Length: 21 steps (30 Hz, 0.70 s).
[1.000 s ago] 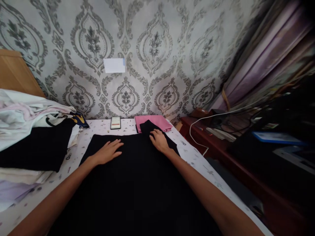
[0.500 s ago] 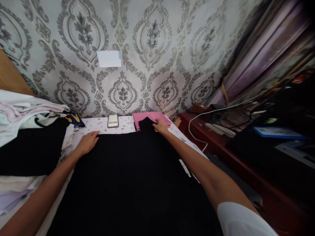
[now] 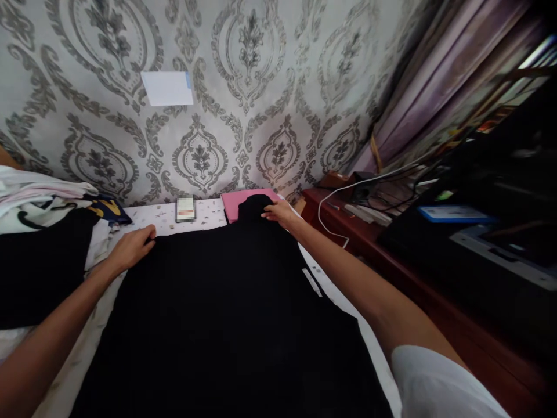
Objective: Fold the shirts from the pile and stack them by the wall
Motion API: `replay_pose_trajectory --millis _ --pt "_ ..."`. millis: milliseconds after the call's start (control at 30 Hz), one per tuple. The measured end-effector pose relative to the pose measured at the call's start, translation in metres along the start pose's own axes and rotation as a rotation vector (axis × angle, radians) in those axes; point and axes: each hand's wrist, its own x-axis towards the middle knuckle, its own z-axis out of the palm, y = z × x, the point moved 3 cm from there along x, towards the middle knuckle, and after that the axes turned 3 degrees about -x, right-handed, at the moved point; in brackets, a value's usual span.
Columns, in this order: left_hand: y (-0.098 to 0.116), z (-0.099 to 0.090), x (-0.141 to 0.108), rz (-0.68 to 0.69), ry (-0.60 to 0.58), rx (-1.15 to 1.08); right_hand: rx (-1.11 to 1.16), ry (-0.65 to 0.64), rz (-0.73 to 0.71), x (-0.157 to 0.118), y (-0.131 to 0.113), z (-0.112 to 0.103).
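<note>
A large black garment [image 3: 217,313] lies spread flat across the white patterned sheet [image 3: 204,212]. A narrow white label [image 3: 312,282] shows along its right side. My left hand [image 3: 134,247] is closed at the garment's far left corner, thumb and fingers pinching the edge. At the far right, my right hand [image 3: 278,213] grips the end of a black flap that sticks out from the garment's top edge. That flap rests partly over a folded pink cloth [image 3: 230,202]. Whether the flap is a sleeve or another part, I cannot tell.
A phone [image 3: 185,209] lies near the patterned wall. Piled clothes [image 3: 39,261] sit at the left. On the right stands a dark red desk [image 3: 369,238] with a white cable [image 3: 322,212], a blue-edged item [image 3: 450,213] and other clutter. A purple curtain [image 3: 418,87] hangs behind.
My left hand has gone from lying with fingers extended to pinching the garment's corner. The black flap's pointed tip now looks rounded under my right hand. The view has shifted slightly right.
</note>
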Motion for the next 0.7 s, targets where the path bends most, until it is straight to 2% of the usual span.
replay_pose_trajectory --millis 67,167,267,333,400,533,700 --pt "0.005 -0.009 -0.013 -0.013 0.02 0.006 0.074 0.001 -0.021 -0.017 -0.004 -0.012" --pt "0.013 -0.022 -0.035 0.052 0.083 0.008 0.193 -0.025 -0.052 -0.047 -0.005 -0.028" --pt "0.017 -0.027 -0.058 0.125 0.136 0.029 0.341 -0.12 -0.095 -0.081 0.004 -0.041" --pt "0.018 -0.025 -0.072 0.147 0.131 0.05 0.366 -0.194 -0.13 -0.104 0.016 -0.048" --pt "0.016 -0.018 -0.085 0.153 0.1 0.053 0.319 -0.268 -0.155 -0.128 0.03 -0.053" --pt "0.009 0.0 -0.101 0.108 0.048 0.037 0.079 -0.38 -0.15 -0.167 0.055 -0.059" --pt "0.003 0.008 -0.104 0.046 -0.011 0.003 -0.088 -0.399 -0.141 -0.185 0.054 -0.067"
